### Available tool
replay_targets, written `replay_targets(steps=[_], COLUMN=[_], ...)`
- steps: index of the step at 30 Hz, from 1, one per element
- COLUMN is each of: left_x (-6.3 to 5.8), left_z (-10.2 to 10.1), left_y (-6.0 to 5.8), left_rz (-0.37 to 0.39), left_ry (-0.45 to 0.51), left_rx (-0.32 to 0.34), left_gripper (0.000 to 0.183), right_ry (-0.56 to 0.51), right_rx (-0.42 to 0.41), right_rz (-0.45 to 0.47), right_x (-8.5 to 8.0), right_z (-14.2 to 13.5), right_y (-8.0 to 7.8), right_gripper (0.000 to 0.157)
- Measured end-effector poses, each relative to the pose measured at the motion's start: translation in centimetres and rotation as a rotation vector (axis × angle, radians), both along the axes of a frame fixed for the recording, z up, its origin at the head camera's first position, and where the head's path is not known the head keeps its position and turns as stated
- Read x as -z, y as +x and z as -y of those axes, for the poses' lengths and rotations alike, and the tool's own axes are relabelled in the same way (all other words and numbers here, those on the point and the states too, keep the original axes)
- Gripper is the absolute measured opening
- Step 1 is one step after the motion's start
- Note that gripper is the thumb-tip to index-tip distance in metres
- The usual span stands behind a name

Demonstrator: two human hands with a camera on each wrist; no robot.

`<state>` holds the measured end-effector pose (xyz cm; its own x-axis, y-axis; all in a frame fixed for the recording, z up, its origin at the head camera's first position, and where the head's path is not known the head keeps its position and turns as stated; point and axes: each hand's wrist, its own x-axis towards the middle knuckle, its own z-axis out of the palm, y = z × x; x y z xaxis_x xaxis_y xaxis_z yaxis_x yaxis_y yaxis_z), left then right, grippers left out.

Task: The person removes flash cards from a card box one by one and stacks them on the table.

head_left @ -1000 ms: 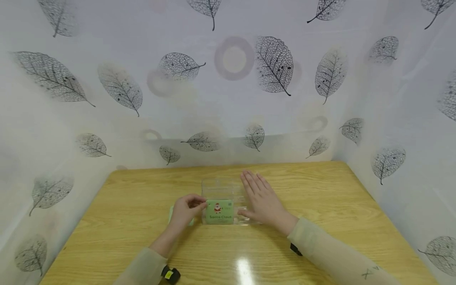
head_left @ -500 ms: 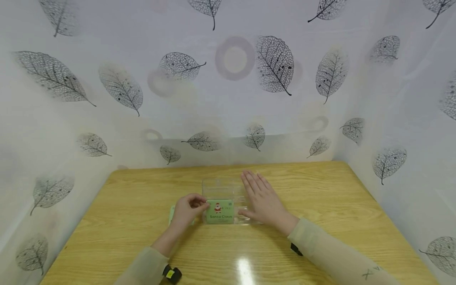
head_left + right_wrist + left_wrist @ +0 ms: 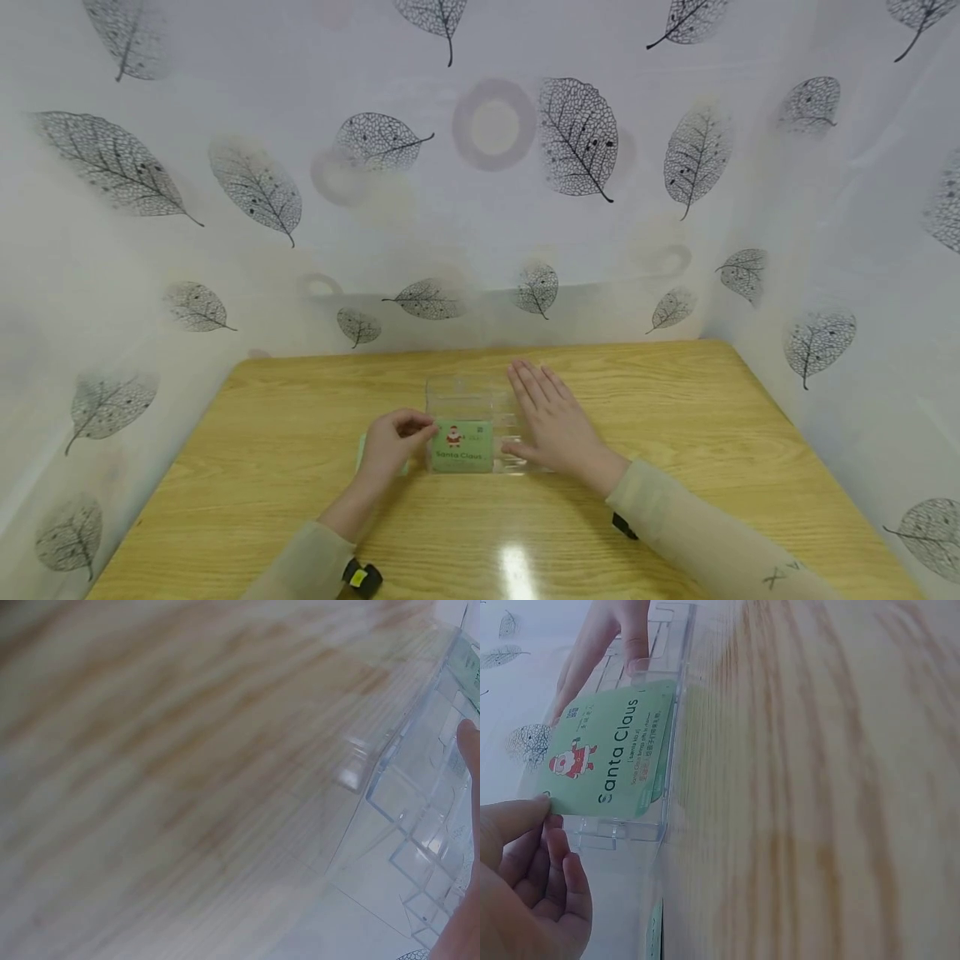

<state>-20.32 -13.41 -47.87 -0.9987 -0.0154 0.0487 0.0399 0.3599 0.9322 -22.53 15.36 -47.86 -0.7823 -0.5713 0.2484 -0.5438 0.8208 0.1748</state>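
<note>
My left hand [image 3: 392,443] pinches the near-left corner of a green Santa Claus card [image 3: 604,754] between thumb and fingers. This flash card [image 3: 461,454] lies over the left compartment of a clear plastic case [image 3: 459,404], and in the left wrist view the edge of another green card shows just beneath it. My right hand [image 3: 561,433] rests with straight fingers on the right part of the clear case, its thumb near the card. The right wrist view shows the case's clear ribbed walls [image 3: 420,802] beside that hand, with only part of the hand visible.
Another green card or stack [image 3: 362,450] lies on the wooden table [image 3: 300,500], partly hidden under my left hand; its edge [image 3: 655,930] also shows in the left wrist view. A white leaf-patterned cloth [image 3: 495,208] stands behind and at both sides of the table.
The Santa Claus card has shifted slightly to the left over the case, with the left hand still at its corner. The right hand stays in place.
</note>
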Motion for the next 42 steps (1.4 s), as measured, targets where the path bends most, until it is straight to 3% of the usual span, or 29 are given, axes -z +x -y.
replay_targets(steps=[23,42], left_x=[-0.41,-0.26], left_z=[0.00,0.18], left_y=[-0.17,-0.28], left_rz=[-0.025,-0.041], left_ry=[-0.009,0.054], left_rx=[-0.032,-0.047], left_gripper=[0.010,0.010], right_ry=[-0.002,0.001], right_rx=[0.006,0.007], right_rz=[-0.001,-0.001], right_x=[0.01,0.02], right_z=[-0.03,-0.01], right_y=[0.02,0.00], right_gripper=[0.117,0.117])
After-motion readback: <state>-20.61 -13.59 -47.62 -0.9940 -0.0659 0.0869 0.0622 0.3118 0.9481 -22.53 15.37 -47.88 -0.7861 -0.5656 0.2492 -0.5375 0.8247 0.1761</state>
